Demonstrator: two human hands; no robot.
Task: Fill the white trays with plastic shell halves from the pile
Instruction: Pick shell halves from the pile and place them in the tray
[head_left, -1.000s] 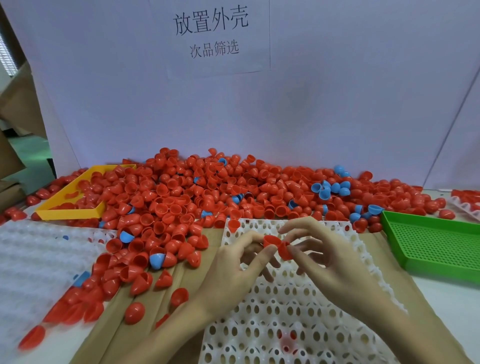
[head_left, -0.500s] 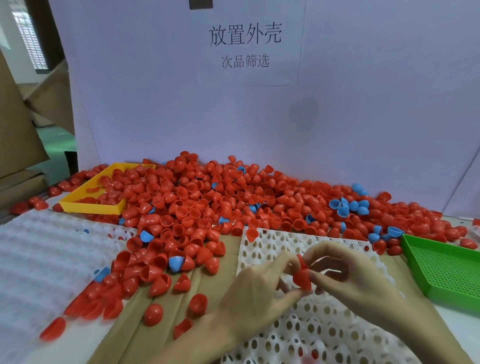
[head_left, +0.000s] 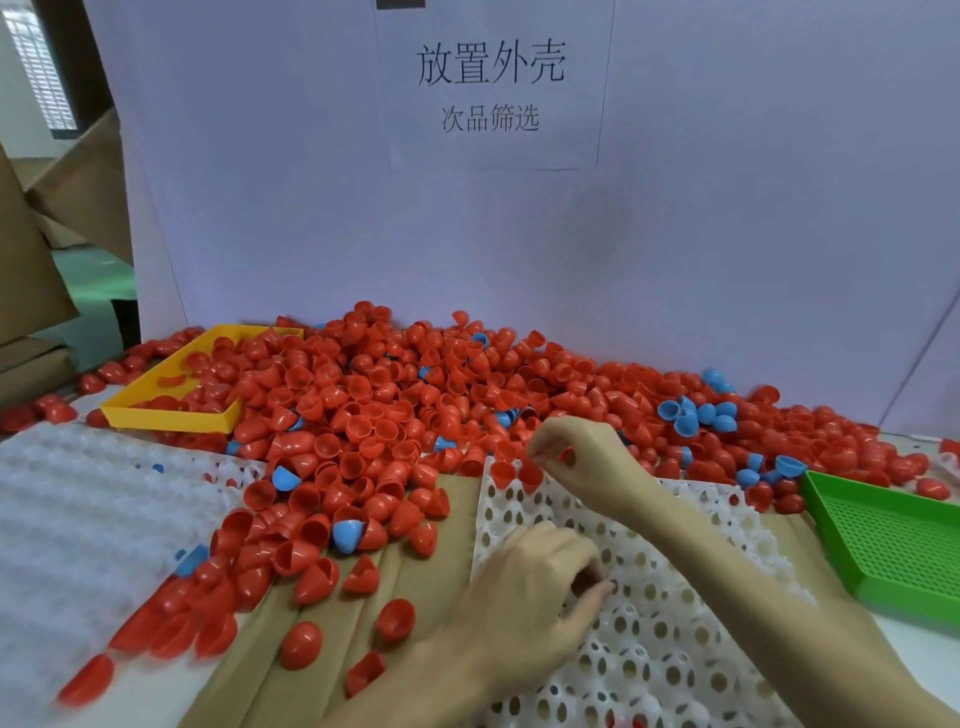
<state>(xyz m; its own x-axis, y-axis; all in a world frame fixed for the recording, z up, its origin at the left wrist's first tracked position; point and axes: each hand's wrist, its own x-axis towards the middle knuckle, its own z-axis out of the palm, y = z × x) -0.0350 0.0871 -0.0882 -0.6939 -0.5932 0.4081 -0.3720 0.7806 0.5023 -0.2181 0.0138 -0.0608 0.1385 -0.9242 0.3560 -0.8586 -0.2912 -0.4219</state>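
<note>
White perforated tray (head_left: 649, 613) lies flat at the desk's front edge, two red shell halves (head_left: 517, 474) seated in its far-left corner; big red-and-blue pile (head_left: 415, 405) heaped along the desk's back edge.

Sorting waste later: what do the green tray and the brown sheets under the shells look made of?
Green tray: looks like moulded plastic, glossy rim, perforated grid floor. Brown sheets: probably cardboard or kraft paper, matte, with straight creases.

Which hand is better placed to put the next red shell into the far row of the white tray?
Probably the right hand: it hovers at the white tray's far edge beside two seated red shells, apparently holding something red. The left hand is curled lower over the tray's near holes.
</note>
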